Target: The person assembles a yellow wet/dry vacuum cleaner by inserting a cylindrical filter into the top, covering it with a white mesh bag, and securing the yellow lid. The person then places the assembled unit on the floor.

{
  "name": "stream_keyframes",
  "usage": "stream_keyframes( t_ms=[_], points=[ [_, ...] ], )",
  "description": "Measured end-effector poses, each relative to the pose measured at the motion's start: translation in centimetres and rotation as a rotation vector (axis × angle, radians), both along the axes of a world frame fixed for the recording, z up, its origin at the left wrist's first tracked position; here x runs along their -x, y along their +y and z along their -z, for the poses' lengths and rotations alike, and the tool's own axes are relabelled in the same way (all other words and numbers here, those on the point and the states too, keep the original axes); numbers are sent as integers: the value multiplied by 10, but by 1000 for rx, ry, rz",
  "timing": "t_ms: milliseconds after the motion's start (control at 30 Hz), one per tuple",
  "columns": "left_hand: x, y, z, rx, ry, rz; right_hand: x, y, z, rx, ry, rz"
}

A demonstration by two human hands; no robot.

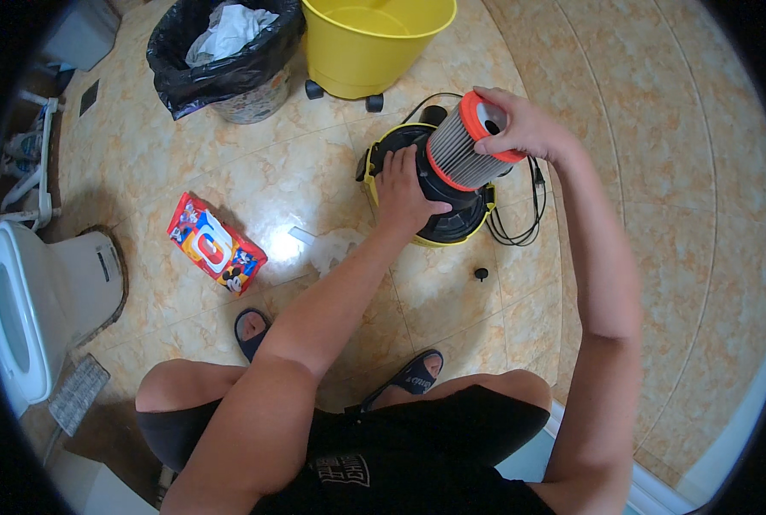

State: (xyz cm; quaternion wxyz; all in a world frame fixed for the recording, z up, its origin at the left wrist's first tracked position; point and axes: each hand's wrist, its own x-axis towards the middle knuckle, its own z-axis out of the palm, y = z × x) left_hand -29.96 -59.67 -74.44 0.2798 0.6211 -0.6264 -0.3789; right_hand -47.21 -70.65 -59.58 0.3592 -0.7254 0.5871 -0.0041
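A pleated cylindrical filter (462, 148) with orange-red end rings sits tilted on the black and yellow vacuum cleaner head (453, 225), which lies on the tiled floor in front of me. Around the filter's upper ring my right hand (520, 129) is closed, thumb toward the dark hole in its end. My left hand (403, 190) lies on the head's black underside just left of the filter, fingers stretched out and thumb spread. A small black knob (482, 275) rests on the floor nearer to me. The filter's lower end meets the head; how it is seated cannot be seen.
A black power cord (530, 225) loops right of the head. Behind stand a yellow tub on casters (374, 51) and a trash bin with a black liner (229, 77). Leftward are a wipes pack (216, 245), crumpled clear plastic (333, 249) and a toilet (66, 283).
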Motion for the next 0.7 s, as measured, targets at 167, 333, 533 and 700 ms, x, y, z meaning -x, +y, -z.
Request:
stream_keyframes(
  t_ms=[167,333,533,700],
  points=[
    [1,-2,0,-2,8,6,8,-1,-6,-109,-82,10],
    [-1,-3,-1,-18,12,10,-11,-1,-12,-45,266,22],
    [-5,-8,5,5,49,40,-29,0,-20,-40,480,90],
    [-2,-11,8,8,40,71,-12,2,-20,-117,339,138]
  ],
)
